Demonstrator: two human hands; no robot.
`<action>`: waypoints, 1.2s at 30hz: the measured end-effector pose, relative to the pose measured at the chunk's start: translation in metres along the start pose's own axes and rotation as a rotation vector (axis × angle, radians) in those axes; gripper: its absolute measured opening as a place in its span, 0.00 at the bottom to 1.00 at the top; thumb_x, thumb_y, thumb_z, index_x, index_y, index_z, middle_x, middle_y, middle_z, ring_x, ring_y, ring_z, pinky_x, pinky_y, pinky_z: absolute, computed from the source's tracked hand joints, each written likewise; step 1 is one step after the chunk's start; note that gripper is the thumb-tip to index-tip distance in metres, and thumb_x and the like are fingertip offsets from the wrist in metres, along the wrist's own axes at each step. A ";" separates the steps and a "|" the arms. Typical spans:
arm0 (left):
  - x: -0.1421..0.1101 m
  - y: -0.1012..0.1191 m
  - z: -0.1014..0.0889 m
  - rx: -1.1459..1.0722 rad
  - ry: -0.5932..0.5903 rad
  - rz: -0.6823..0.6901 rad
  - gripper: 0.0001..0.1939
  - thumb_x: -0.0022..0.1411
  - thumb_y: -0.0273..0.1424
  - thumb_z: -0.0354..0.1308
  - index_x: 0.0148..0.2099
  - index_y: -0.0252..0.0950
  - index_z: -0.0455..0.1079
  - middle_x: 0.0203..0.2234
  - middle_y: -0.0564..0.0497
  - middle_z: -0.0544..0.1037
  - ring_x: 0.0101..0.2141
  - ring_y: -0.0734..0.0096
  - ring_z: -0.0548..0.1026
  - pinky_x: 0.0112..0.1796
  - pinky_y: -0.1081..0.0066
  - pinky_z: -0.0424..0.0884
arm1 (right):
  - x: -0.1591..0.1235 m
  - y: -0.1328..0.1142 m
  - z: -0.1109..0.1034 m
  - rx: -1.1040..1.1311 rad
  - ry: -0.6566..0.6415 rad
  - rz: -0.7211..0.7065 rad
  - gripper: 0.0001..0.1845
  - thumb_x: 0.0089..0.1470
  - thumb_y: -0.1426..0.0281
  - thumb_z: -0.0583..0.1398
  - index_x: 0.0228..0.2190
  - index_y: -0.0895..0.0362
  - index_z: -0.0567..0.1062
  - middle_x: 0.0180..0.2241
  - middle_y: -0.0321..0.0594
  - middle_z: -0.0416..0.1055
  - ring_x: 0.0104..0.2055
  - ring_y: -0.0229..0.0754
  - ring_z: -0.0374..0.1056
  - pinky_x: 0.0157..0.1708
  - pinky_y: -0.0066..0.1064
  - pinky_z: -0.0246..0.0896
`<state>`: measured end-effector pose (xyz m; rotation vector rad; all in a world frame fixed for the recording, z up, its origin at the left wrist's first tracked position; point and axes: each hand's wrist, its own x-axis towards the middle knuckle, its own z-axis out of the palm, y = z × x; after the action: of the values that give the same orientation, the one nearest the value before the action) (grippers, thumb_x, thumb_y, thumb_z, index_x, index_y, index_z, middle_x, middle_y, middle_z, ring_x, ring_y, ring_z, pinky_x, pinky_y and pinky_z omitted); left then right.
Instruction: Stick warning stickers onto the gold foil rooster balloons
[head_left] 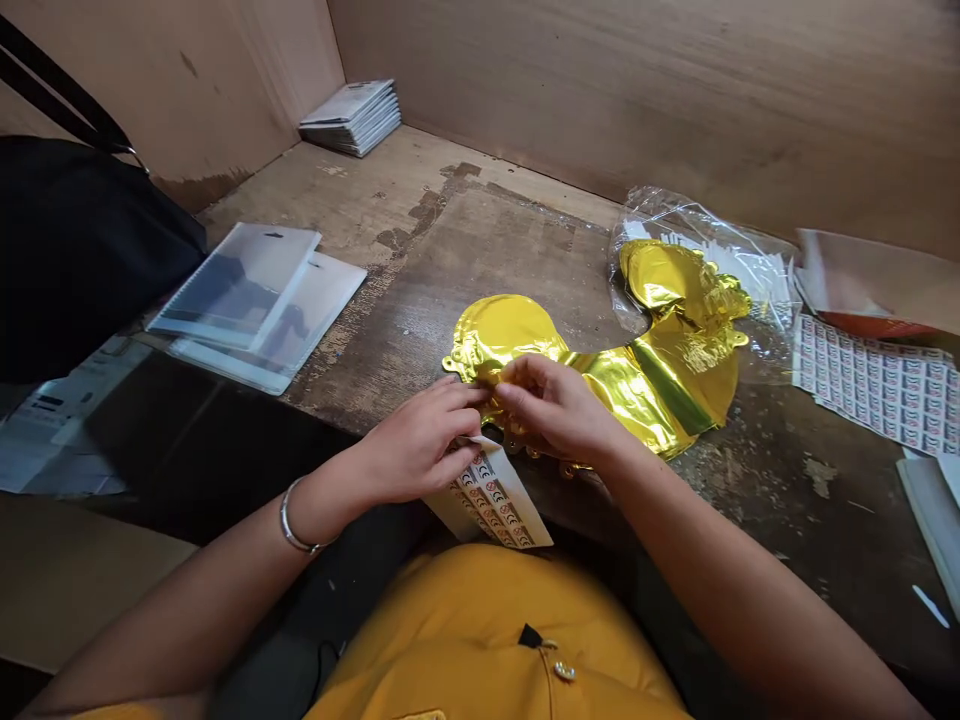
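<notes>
Our left hand (pixel 424 440) grips a sheet of printed labels (pixel 495 500) under its thumb, its fingertips at the near edge of the gold foil (pixel 630 385), where our right hand's (pixel 559 410) thumb and forefinger meet; we cannot tell whether they pinch it. We see the foil spread beyond and right of our hands, plastic sleeves (pixel 236 285) farther left, other label sheets (pixel 874 385) farther right.

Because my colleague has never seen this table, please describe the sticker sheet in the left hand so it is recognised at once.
On the worn wooden table, find the gold foil. At its near side, the left hand holds the sticker sheet, printed with CE marks. Unlike the printed sheets lying at far right, it is in a hand.
</notes>
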<state>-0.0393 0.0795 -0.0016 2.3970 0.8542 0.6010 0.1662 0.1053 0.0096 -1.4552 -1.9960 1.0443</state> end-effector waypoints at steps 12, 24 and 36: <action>-0.006 -0.004 0.004 0.080 0.008 -0.040 0.06 0.61 0.27 0.53 0.38 0.36 0.72 0.56 0.42 0.71 0.57 0.59 0.68 0.59 0.49 0.58 | -0.011 -0.001 -0.013 -0.420 0.392 -0.076 0.11 0.55 0.62 0.58 0.26 0.56 0.71 0.26 0.38 0.69 0.30 0.41 0.62 0.32 0.32 0.55; -0.009 -0.011 0.006 0.131 -0.017 -0.009 0.06 0.62 0.29 0.52 0.39 0.38 0.70 0.57 0.44 0.70 0.57 0.59 0.68 0.59 0.50 0.60 | -0.039 0.017 -0.036 -0.762 0.142 -0.139 0.12 0.53 0.69 0.62 0.39 0.59 0.74 0.47 0.52 0.71 0.50 0.51 0.62 0.51 0.45 0.57; -0.013 -0.020 0.012 0.194 -0.017 0.044 0.07 0.62 0.31 0.53 0.42 0.39 0.70 0.58 0.44 0.69 0.58 0.57 0.67 0.59 0.50 0.59 | -0.015 0.081 -0.130 -0.589 0.572 0.158 0.13 0.59 0.68 0.50 0.33 0.60 0.72 0.28 0.43 0.72 0.29 0.40 0.66 0.29 0.30 0.60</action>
<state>-0.0510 0.0799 -0.0255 2.5970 0.8905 0.5348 0.3142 0.1442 0.0255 -1.9508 -1.8353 0.0271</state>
